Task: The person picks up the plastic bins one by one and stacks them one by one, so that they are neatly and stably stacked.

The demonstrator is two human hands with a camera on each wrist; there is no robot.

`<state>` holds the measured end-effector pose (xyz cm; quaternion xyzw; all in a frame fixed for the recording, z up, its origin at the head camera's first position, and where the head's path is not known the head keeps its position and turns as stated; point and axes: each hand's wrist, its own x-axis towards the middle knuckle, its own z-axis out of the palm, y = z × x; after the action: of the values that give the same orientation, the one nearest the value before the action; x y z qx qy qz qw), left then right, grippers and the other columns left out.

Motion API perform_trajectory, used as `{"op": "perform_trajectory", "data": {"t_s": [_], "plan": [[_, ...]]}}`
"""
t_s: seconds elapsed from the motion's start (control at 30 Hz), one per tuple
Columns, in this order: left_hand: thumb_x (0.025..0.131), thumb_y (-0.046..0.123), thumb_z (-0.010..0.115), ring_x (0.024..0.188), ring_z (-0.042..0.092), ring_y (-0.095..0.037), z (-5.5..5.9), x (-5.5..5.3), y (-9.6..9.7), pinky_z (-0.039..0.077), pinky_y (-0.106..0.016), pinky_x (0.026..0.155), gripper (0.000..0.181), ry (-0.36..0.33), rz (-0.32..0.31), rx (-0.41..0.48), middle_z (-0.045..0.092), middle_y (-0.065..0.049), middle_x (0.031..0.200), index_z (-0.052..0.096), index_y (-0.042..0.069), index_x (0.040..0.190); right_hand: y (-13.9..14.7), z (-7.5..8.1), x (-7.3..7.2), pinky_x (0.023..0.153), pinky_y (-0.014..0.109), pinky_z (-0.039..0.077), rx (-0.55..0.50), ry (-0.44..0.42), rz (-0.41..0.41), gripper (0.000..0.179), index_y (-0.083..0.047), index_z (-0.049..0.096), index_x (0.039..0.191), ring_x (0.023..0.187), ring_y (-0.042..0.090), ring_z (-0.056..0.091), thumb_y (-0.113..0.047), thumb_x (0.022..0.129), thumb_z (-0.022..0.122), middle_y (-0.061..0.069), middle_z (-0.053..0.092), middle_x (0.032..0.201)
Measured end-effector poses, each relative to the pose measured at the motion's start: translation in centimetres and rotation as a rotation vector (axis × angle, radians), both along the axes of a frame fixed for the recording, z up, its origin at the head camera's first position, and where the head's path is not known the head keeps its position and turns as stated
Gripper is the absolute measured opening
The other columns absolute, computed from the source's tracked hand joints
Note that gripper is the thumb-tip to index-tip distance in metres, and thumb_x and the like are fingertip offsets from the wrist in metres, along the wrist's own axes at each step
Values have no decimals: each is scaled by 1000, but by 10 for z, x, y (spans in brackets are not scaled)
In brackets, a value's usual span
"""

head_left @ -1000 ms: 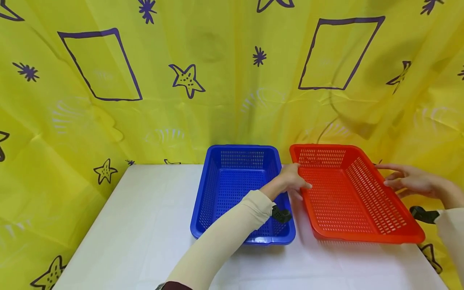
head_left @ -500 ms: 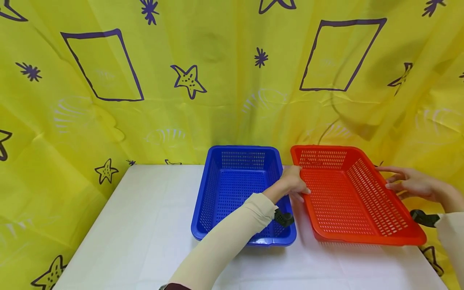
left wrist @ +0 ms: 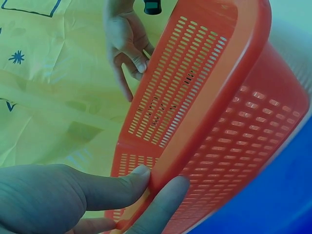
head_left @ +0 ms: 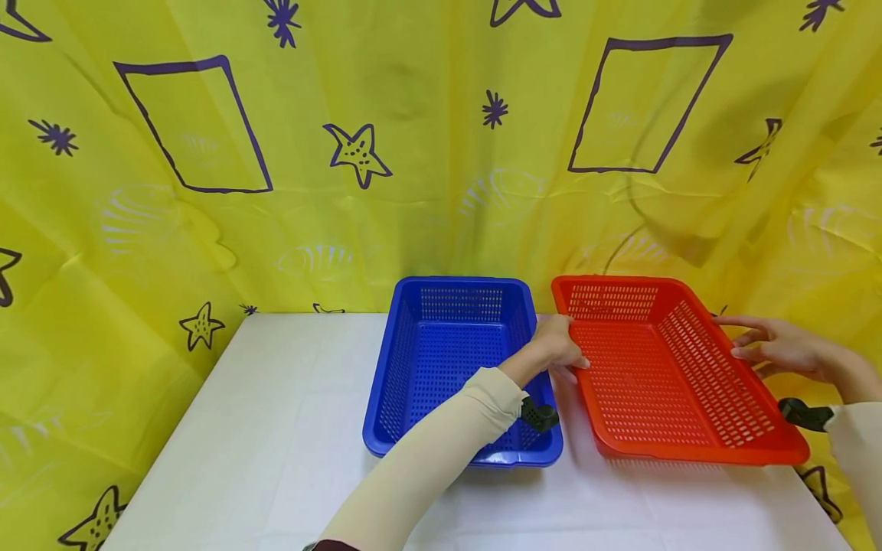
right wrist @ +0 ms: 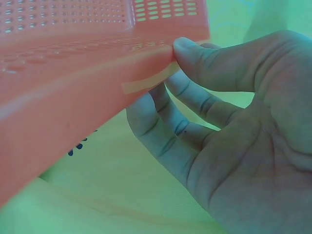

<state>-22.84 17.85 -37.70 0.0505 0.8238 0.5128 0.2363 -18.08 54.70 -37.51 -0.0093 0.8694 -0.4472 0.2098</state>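
On the right of the table, a red plastic basket [head_left: 641, 375] with slotted walls stands between both hands. My left hand [head_left: 555, 342] reaches across the blue basket [head_left: 396, 360] and pinches the red basket's left rim; in the left wrist view the thumb [left wrist: 122, 187] lies on the inner side and a finger on the outer side. At the opposite rim, my right hand [head_left: 792, 350] grips the edge, its thumb [right wrist: 209, 66] on top and several fingers beneath in the right wrist view. Both baskets have nothing inside that shows.
A white-covered table [head_left: 289, 428] lies under the baskets, with bare surface at its left side and front. Behind and beside it hangs a yellow curtain [head_left: 441, 222] with purple drawings. The blue basket stands close beside the red one.
My left hand has slid slightly toward me along the red basket's left rim. The right hand and both baskets stay almost where they were.
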Motion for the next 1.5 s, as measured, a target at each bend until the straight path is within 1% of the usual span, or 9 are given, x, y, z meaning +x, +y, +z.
{"op": "perform_trajectory", "data": {"t_s": [0.4, 0.47, 0.57, 0.63, 0.7, 0.87, 1.0, 1.17, 1.5], "plan": [[74, -17, 83, 60, 72, -39, 2, 0, 0, 64, -45, 63, 87, -14, 23, -9, 64, -24, 111, 51, 11, 150, -5, 3, 1, 76, 44, 64, 16, 38, -24, 57, -54, 49, 129, 88, 25, 72, -5, 103, 60, 17, 68, 113], [75, -18, 82, 61, 72, -41, 3, 1, 0, 64, -45, 63, 86, -18, 25, 2, 63, -25, 113, 52, 11, 150, -8, 4, 2, 76, 44, 64, 40, 51, -24, 56, -43, 49, 141, 87, 25, 72, -4, 102, 60, 19, 68, 111], [74, -18, 82, 62, 72, -42, 3, 1, -1, 64, -46, 63, 86, -20, 29, 9, 61, -25, 121, 53, 12, 149, -12, 6, 4, 75, 44, 64, 85, 62, -17, 62, -10, 36, 159, 86, 25, 72, -1, 102, 59, 20, 67, 109], [74, -18, 82, 60, 72, -41, 4, 2, -2, 64, -46, 62, 86, -15, 24, 10, 59, -25, 126, 53, 13, 149, -15, 9, 5, 74, 44, 64, 112, 60, -5, 68, 10, 21, 158, 85, 26, 72, 1, 102, 57, 21, 67, 108], [74, -17, 83, 57, 71, -39, 5, 2, -4, 64, -46, 62, 87, -4, 15, 6, 57, -25, 131, 54, 14, 149, -18, 12, 6, 74, 45, 65, 132, 58, 5, 69, 18, 12, 153, 85, 27, 72, 3, 101, 55, 22, 67, 108], [76, -16, 82, 56, 71, -37, 11, 1, -12, 64, -47, 65, 87, 28, -25, 24, 55, -27, 137, 52, 15, 151, -22, 20, 9, 72, 44, 65, 156, 84, 21, 66, 19, 12, 151, 83, 27, 71, 4, 102, 54, 22, 66, 107], [76, -17, 82, 60, 72, -39, 18, 0, -19, 64, -50, 69, 88, 54, -72, 66, 60, -31, 127, 49, 11, 153, -23, 26, 13, 71, 44, 65, 166, 112, 7, 65, 15, 17, 154, 84, 26, 71, 2, 103, 55, 22, 66, 108], [77, -19, 80, 67, 73, -44, 25, -3, -30, 63, -55, 73, 89, 65, -115, 137, 63, -26, 113, 46, 7, 154, -24, 34, 17, 72, 43, 65, 193, 137, -5, 68, 10, 16, 158, 85, 25, 71, -4, 105, 56, 24, 65, 111], [82, -14, 78, 72, 74, -41, 41, -8, -48, 61, -56, 78, 88, 20, -181, 217, 66, -23, 87, 39, 6, 158, -25, 42, 23, 72, 42, 65, 196, 151, -48, 71, 3, 15, 161, 84, 25, 70, -14, 106, 57, 21, 61, 112]]}}
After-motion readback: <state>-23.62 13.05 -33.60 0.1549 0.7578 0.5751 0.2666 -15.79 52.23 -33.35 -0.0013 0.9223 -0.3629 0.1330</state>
